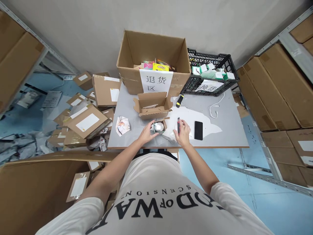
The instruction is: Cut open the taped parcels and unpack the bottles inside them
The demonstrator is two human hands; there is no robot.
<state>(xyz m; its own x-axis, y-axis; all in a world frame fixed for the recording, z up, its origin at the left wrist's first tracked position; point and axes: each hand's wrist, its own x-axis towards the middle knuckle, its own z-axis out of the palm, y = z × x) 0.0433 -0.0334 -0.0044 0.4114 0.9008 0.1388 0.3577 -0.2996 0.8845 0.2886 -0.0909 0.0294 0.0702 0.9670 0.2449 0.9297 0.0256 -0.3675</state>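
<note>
My left hand [146,133] is closed around the left side of a small open cardboard box [166,123]. A round silvery item [159,126] shows inside it; its exact kind is unclear. In my right hand [183,133] is a slim dark and red utility knife [178,125], pointing away from me. White paper or plastic lies under and between both hands. Just beyond the small box stands an open brown carton [154,106] with its flaps up. A black phone [198,130] lies to the right of my right hand.
At the back stand a large cardboard box [132,81] of packets and a black crate [210,88] of small boxes. On the table are a yellow-black tool [179,101], a white cable [213,111] and crumpled paper [122,126]. Parcels [85,122] pile up left; shelves of cartons [274,91] stand right.
</note>
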